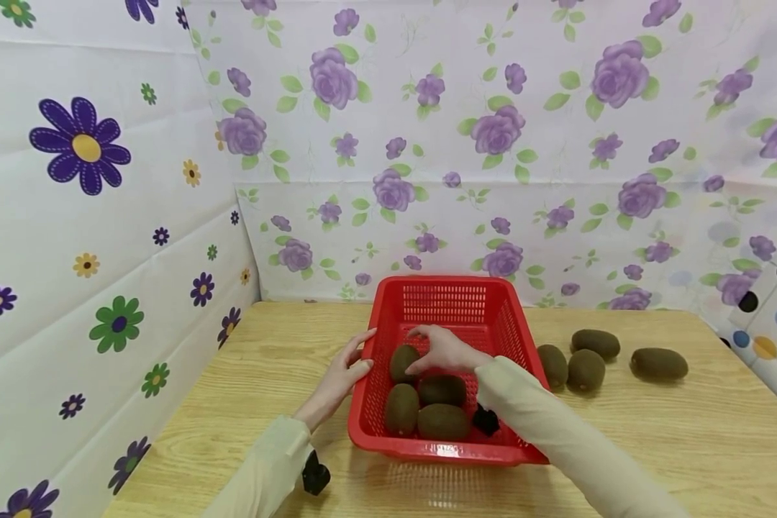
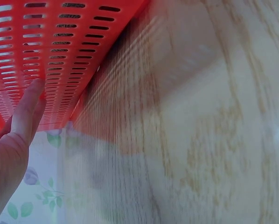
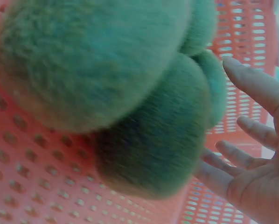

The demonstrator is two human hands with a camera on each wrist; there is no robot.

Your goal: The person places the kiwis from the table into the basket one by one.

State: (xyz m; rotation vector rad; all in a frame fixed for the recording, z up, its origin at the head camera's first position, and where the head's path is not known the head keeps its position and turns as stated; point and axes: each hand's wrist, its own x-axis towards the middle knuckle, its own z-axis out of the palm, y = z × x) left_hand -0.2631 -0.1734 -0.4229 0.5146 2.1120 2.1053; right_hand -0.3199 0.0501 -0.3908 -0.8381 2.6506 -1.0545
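Note:
A red plastic basket (image 1: 450,450) with slotted walls stands on the table, with several brown fuzzy kiwifruit in its near left part. My left hand (image 1: 342,374) is at the basket's left side, its extended fingers (image 2: 25,112) against the outer wall in the left wrist view. Inside the basket, my right hand (image 1: 450,350) hovers beside the upper kiwifruit (image 1: 403,363), thumb near it and fingers spread. In the right wrist view the hand (image 3: 256,172) shows its palm with nothing in it, right of a kiwifruit (image 3: 153,130).
Right of the basket lie several more kiwifruit, among them one kiwifruit (image 1: 658,364) set apart from the others. The wooden table (image 1: 259,367) meets flowered cloth (image 1: 453,144) at its back edge. Another patterned cloth (image 1: 103,237) hangs along the left.

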